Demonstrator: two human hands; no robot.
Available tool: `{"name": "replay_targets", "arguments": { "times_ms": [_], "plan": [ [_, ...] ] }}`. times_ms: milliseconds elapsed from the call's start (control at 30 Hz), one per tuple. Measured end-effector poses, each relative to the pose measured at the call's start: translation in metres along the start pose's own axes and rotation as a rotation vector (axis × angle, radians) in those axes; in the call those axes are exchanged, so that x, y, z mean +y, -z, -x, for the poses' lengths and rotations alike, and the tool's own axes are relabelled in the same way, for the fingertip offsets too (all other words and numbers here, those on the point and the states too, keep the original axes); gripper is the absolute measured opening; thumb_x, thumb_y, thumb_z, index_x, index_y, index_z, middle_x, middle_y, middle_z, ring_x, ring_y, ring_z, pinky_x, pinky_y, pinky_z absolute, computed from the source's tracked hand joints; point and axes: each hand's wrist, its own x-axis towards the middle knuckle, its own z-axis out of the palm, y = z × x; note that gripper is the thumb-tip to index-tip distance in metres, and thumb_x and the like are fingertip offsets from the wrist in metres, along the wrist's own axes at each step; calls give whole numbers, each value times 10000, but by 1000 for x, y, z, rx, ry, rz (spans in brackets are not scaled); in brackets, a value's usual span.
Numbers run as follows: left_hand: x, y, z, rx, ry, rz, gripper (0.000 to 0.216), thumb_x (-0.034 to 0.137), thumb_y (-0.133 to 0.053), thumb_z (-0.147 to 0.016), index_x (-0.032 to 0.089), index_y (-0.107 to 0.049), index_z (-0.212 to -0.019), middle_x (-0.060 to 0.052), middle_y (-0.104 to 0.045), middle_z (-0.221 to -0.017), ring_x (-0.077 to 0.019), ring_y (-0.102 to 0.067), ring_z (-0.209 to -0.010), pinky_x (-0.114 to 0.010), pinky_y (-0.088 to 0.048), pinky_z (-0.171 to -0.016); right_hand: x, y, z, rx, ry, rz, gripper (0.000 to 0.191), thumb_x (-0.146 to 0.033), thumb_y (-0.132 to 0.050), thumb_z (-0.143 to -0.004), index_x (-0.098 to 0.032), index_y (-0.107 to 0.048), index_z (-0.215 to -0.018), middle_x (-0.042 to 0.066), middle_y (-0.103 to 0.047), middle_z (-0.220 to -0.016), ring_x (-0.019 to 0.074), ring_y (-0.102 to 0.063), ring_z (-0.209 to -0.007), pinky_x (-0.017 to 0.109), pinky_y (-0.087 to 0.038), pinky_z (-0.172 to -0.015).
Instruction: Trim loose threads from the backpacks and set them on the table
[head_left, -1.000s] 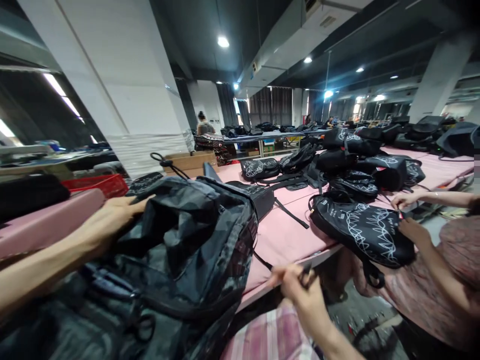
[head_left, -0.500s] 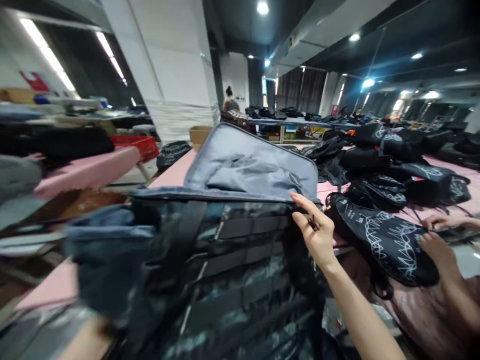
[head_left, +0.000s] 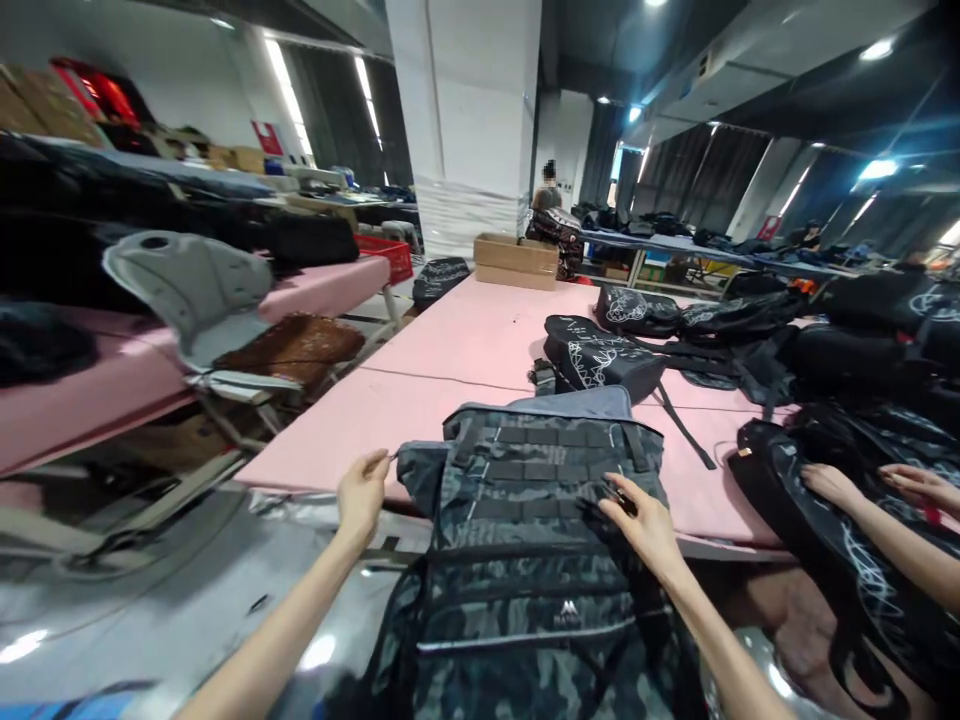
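A dark camouflage backpack (head_left: 525,590) lies over the near table edge, its webbed front facing up and its grey-lined flap (head_left: 577,402) spread beyond it. At the backpack's upper left corner, my left hand (head_left: 362,500) is closed, fingertips pinching a thin dark bit of its edge. My right hand (head_left: 643,522) rests over the webbing on the right side, fingers curled round a small dark tool (head_left: 621,498) whose kind I cannot make out. Just past the flap lies a black backpack with white line drawings (head_left: 600,360).
Several black bags (head_left: 757,330) are piled along the right of the pink table (head_left: 420,340). A co-worker's hands (head_left: 836,490) handle a black patterned bag (head_left: 780,500) at right. A cardboard box (head_left: 516,262) stands at the far end; a grey chair (head_left: 187,290) is on the left.
The camouflage backpack has come down lower, its flap now beyond the webbed front. My left hand has risen to its left corner. The view has turned left, and the co-worker's hands have shifted.
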Motion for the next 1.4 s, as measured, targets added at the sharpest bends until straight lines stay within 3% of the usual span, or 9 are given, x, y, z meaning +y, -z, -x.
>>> {"name": "replay_targets", "arguments": {
  "times_ms": [67,233,300,433,667,967,1267,1333,1400],
  "plan": [
    [2,4,-4,-60,-66,-7,300,409,-489,-829,146,-615,-897,-69,-643,-911,-196,-592,-839,-351,-467,-777,-22,-6,-8,-19,48,60,460,-423,-561,-789,-247,-514,-1211,32,-679,-958,207,-649,-789,322,-479,-719],
    [33,-5,3,-280,-629,-294,250,390,-542,-811,221,-643,-965,-43,-660,-864,-220,-578,-863,-355,-394,-777,-73,-52,-35,-44,204,52,173,-324,-501,-861,-209,-573,-969,23,-659,-879,177,-613,-811,280,-444,-727],
    [40,-11,1,-301,-724,-394,204,343,-504,-845,216,-651,-908,-41,-651,-821,-206,-578,-806,-336,-383,-737,-86,-71,-47,-39,291,49,116,-280,-544,-844,-200,-580,-920,26,-645,-877,175,-588,-819,276,-432,-734],
    [36,-16,-9,-366,-685,-401,256,297,-417,-885,204,-625,-769,-19,-647,-789,-155,-585,-727,-265,-396,-665,-105,-95,-64,-17,438,79,63,-231,-585,-829,-194,-593,-880,29,-634,-850,179,-551,-820,286,-405,-747],
    [33,-12,-13,-313,-644,-380,290,326,-381,-894,188,-593,-752,-23,-629,-748,-157,-590,-691,-251,-396,-604,-118,-118,-79,-61,528,140,53,-245,-600,-831,-200,-612,-858,24,-638,-825,175,-531,-787,288,-380,-715],
    [35,-11,-16,-404,-521,-284,302,358,-340,-904,194,-522,-728,-8,-600,-728,-139,-566,-629,-241,-377,-573,-122,-116,-84,-89,522,130,72,-237,-629,-811,-194,-620,-867,16,-641,-831,170,-536,-800,281,-379,-716],
    [44,-12,-13,-324,-702,-474,274,316,-368,-905,182,-559,-761,-25,-592,-733,-155,-555,-669,-250,-331,-550,-128,-123,-86,-105,567,165,64,-238,-632,-808,-188,-622,-847,20,-643,-812,168,-534,-785,277,-371,-712],
    [48,-9,-13,-346,-672,-501,277,311,-366,-900,176,-571,-772,-35,-595,-746,-164,-552,-681,-252,-324,-546,-127,-122,-86,-116,558,169,44,-233,-618,-815,-193,-626,-831,23,-641,-800,169,-535,-780,277,-369,-711],
    [50,2,-15,-474,-590,-455,287,314,-363,-890,174,-580,-764,-34,-600,-754,-160,-551,-684,-244,-340,-566,-123,-117,-86,-124,500,105,48,-226,-589,-831,-198,-626,-821,19,-641,-807,162,-545,-792,268,-375,-724]
  ]
}}
